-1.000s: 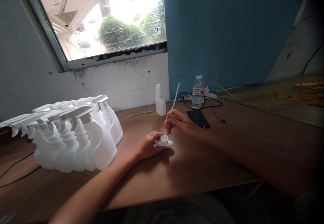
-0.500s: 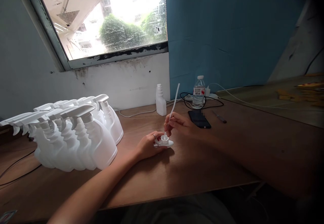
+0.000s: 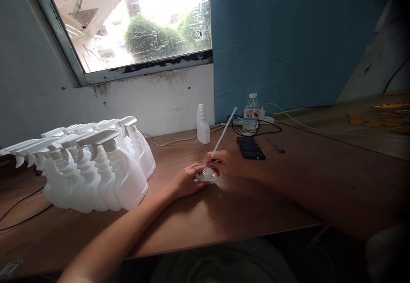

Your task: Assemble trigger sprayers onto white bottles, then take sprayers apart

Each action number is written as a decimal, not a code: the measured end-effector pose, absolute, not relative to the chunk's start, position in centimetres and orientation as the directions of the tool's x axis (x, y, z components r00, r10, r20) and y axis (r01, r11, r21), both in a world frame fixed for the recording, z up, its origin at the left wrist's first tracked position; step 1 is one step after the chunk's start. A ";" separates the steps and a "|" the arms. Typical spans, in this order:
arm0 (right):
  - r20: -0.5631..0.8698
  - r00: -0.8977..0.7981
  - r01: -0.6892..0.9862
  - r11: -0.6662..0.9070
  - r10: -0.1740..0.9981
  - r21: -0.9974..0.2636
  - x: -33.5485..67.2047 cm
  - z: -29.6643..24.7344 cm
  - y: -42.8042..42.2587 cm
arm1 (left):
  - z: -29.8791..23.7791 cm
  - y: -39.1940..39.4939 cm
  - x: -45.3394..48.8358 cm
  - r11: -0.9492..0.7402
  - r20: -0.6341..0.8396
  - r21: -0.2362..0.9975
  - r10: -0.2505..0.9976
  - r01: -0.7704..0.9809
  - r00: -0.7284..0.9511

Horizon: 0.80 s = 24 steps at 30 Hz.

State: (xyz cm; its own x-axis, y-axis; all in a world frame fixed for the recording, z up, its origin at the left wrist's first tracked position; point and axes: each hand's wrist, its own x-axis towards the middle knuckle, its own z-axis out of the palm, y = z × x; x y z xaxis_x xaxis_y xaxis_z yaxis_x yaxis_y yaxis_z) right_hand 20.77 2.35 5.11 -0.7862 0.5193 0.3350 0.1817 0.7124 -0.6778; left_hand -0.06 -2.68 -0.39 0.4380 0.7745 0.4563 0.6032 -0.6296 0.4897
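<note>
My left hand (image 3: pixel 188 179) is closed around a white spray trigger head (image 3: pixel 209 177), which lies on the table with its round collar facing up. Between the fingertips of my right hand (image 3: pixel 221 162) is a thin white dip tube (image 3: pixel 226 131), pinched near its lower end. The tube leans up and to the right, its bottom at the collar of the spray head. My fingers hide whether the tube's end sits inside. Behind my hands stands a white spray bottle (image 3: pixel 203 127) without a trigger head.
Several white spray bottles (image 3: pixel 124 180) with trigger heads stand packed together at the left. A black phone (image 3: pixel 251 148), a water bottle (image 3: pixel 250 116), a knife-like tool (image 3: pixel 276 145) and cables lie to the right and back. The wooden table (image 3: pixel 179 231) ends close to my body.
My right hand has moved down closer to the collar, and the tube now leans further to the right. My left hand keeps its hold on the spray head.
</note>
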 end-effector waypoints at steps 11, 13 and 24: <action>0.425 -0.863 0.073 0.900 0.273 -0.430 20.4 4.2 3.7 | -0.4 -2.3 -0.2 -0.683 0.476 0.506 0.730 0.526 0.490; 0.408 -0.849 0.099 0.859 0.336 -0.502 20.4 4.0 3.6 | -0.4 -2.2 -0.3 -0.676 0.467 0.514 0.737 0.528 0.488; 0.558 -0.821 0.077 0.945 -0.121 0.319 21.9 3.5 5.5 | 0.0 -1.7 0.1 -0.341 0.311 0.935 0.920 0.096 0.240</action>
State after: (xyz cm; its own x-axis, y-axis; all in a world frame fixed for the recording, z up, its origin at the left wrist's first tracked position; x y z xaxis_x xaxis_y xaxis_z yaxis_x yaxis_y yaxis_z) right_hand 21.91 5.47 3.47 -0.8211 -0.1213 0.5577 0.0768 0.9448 0.3186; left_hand 0.06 -1.68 -0.04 0.2403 0.9196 0.3107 0.0964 -0.3411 0.9351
